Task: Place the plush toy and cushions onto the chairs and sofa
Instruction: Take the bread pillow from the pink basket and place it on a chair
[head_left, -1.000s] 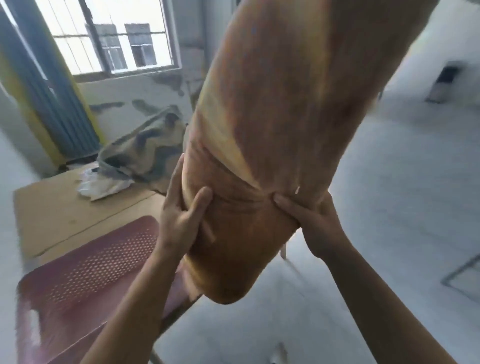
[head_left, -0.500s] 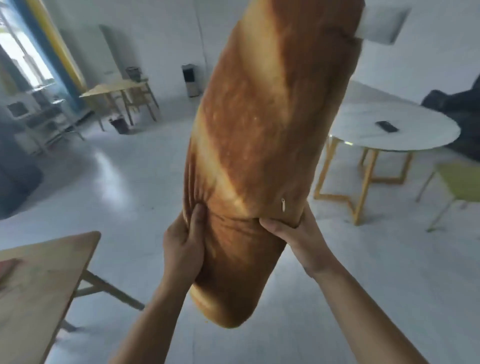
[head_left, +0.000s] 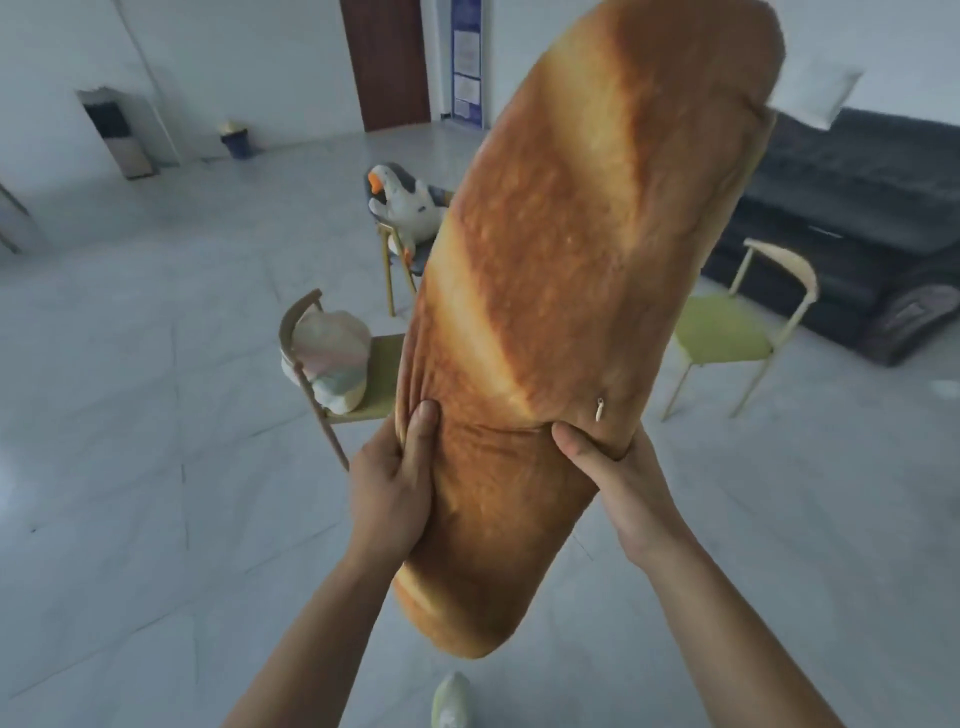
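Left of the bread cushion (head_left: 571, 312) there's a pastel cushion (head_left: 332, 358) on a chair (head_left: 383, 379), goose plush (head_left: 405, 202) on another one further back. Bread cushion's up in mid-air, tilted, w/ left hand (head_left: 389, 493) & right hand (head_left: 618, 478) squeezing its lower part. Right of it: green chair (head_left: 722, 332), sofa (head_left: 857, 208).

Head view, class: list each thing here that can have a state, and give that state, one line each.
Bread cushion: off the floor, tilted, held near its lower end.
Left hand: grips the cushion's left side.
Right hand: grips its right side.
Goose plush: seated on the far chair.
Pastel cushion: resting on the near chair.
Green chair: upright, beside the sofa.
Door: shut.
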